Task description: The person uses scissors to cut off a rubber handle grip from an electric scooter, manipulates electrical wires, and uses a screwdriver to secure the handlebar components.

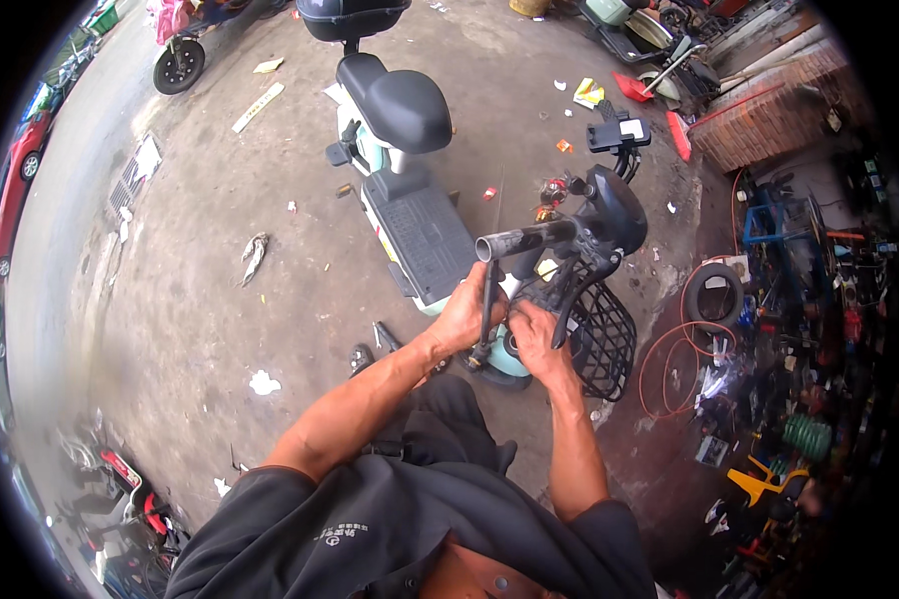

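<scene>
An electric scooter with a pale teal body and black footboard (420,235) stands in front of me, its handlebar end toward me. The handlebar's near end is a bare metal tube (514,243) with an open mouth. Below it, my left hand (464,311) is closed beside a black lever (488,309) that crosses in front of it; its fingertips are hidden. My right hand (536,332) is closed close by, fingers bent inward between the lever and the black mesh front basket (601,339). What the fingers pinch is hidden.
The scooter's black seat (410,110) and phone holder (619,133) lie beyond my hands. To the right are a tyre (714,295), an orange hose (659,374) and cluttered tools. A rag (256,258) and paper scraps litter the concrete. A red car (18,190) is at far left.
</scene>
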Demonstrator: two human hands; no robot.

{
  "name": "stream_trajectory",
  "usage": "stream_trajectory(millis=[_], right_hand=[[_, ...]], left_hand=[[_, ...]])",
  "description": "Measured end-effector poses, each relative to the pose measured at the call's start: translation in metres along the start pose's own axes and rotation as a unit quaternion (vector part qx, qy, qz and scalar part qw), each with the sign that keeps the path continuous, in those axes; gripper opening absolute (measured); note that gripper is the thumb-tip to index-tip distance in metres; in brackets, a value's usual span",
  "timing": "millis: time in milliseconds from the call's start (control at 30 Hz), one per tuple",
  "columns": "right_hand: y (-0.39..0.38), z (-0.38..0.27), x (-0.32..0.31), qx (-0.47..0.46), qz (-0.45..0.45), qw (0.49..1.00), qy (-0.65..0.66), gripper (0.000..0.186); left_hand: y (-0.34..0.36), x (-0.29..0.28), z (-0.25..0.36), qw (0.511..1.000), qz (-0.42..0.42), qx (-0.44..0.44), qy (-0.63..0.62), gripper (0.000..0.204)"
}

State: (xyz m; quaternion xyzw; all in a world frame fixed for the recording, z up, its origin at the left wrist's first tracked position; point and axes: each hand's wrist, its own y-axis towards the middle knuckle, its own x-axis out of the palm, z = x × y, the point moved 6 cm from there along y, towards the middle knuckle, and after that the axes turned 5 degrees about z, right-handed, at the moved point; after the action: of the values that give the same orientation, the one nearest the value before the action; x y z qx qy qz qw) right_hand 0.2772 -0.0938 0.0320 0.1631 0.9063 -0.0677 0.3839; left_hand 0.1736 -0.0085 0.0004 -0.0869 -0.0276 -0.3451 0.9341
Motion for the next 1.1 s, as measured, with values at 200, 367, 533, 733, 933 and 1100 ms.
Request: stream_trajectory(millis=[200, 367, 533, 733, 933, 1100], right_hand=[[0.001, -0.012, -0.005, -0.029, 0.002, 1.0, -0.003, 0.018], [-0.004, -0.012, -0.006, 0.06, -0.003, 0.99, 0.126, 0.02], [-0.01, -0.012, -0.014, 0.184, 0.041, 0.932, 0.311, 0.026], [-0.011, -0.013, 0.009, 0.21, 0.061, 0.9, 0.377, 0.019], [-0.008, 0.004, 0.013, 0.21, 0.091, 0.89, 0.395, 0.023], [-0.005, 0.005, 0.017, 0.181, 0.103, 0.896, 0.392, 0.02]], left_hand=[[0.002, 0.003, 0.003, 0.998, 0.02, -0.021, -0.061, 0.03], [0.023, -0.02, -0.012, 0.993, 0.095, 0.049, 0.046, 0.013], [0.037, -0.066, -0.026, 0.983, 0.103, -0.127, -0.088, 0.04], [0.003, -0.037, 0.01, 0.999, -0.027, -0.04, -0.011, 0.047], [-0.047, -0.055, 0.007, 0.907, -0.09, -0.099, 0.399, 0.056], [-0.082, -0.063, 0.004, 0.891, -0.089, -0.1, 0.435, 0.06]])
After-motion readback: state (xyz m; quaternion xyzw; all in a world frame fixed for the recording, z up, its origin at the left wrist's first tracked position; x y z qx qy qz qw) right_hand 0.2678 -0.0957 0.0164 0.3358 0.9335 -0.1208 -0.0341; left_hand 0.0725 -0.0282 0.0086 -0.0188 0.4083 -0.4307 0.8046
